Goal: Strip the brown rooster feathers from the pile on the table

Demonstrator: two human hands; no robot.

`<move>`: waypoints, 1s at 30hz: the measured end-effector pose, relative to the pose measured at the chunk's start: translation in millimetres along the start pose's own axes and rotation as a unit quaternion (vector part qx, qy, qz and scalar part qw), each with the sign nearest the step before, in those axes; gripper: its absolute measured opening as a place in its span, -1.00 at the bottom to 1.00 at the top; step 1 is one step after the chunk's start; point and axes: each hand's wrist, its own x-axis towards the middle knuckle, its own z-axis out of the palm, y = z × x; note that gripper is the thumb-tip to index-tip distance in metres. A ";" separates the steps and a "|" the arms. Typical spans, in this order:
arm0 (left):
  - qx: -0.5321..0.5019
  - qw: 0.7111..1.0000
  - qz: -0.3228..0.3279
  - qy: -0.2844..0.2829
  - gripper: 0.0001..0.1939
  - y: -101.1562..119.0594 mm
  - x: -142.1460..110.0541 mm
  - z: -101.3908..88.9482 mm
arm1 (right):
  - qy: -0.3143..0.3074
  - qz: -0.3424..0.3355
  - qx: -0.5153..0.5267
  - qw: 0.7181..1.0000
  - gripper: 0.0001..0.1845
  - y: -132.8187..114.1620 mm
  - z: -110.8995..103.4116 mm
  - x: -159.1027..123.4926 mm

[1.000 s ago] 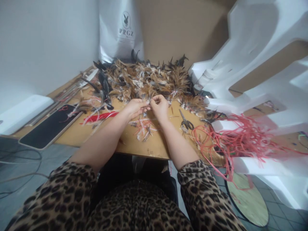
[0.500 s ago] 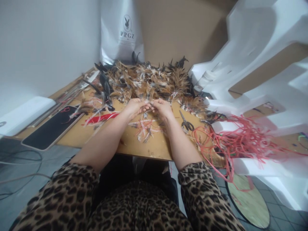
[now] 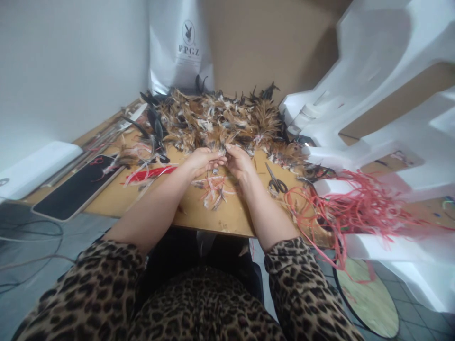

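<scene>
My left hand (image 3: 204,161) and my right hand (image 3: 239,161) meet at the front of a pile of brown feathers (image 3: 220,113). Both have their fingers pinched together at the tips. What lies between them is too small to make out; brown feather tips show just beyond the fingers. Below the hands, pink and white ribbon scraps (image 3: 214,191) with bits of feather lie on the table (image 3: 206,220). Dark-handled scissors (image 3: 275,180) rest to the right of my right hand. A bundle of red ribbon strips (image 3: 151,173) lies left of my left hand.
A black tablet-like panel (image 3: 76,187) and a white box (image 3: 42,166) lie at the left. Tangled pink ribbons (image 3: 366,203) hang over white foam pieces (image 3: 377,118) on the right. Behind the feathers stands a white bag (image 3: 179,57). A round disc (image 3: 369,293) is low at right.
My right hand first came down level with the left, then its fingertips lifted slightly away from me. My left hand stays nearly in place. The view has shifted a little.
</scene>
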 end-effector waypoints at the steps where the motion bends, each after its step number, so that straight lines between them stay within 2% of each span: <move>1: -0.004 1.000 -0.002 -0.004 -0.93 0.0 -0.1 0.3 | 0.007 -0.008 -0.003 1.000 -0.71 1.2 0.8 0.2; 11: -0.016 0.999 -0.014 -0.039 -0.92 -0.7 1.7 -1.7 | 0.037 -0.090 -0.008 0.995 -0.70 14.5 -2.2 9.2; 19: -0.024 0.999 -0.012 -0.043 -0.92 -3.3 1.9 -1.7 | 0.048 -0.138 -0.022 0.989 -0.66 20.3 1.8 6.8; 24: -0.018 0.999 0.002 -0.036 -0.93 -5.2 4.5 -3.0 | 0.045 -0.114 0.014 0.992 -0.64 19.0 4.7 5.0; 27: -0.023 0.999 0.025 -0.021 -0.93 -4.7 5.8 -4.7 | 0.085 -0.090 0.026 0.992 -0.64 15.3 1.8 5.8; 30: 0.000 0.999 0.043 0.019 -0.90 -2.2 4.7 -4.7 | 0.133 -0.093 -0.001 0.987 -0.64 11.4 -3.1 7.3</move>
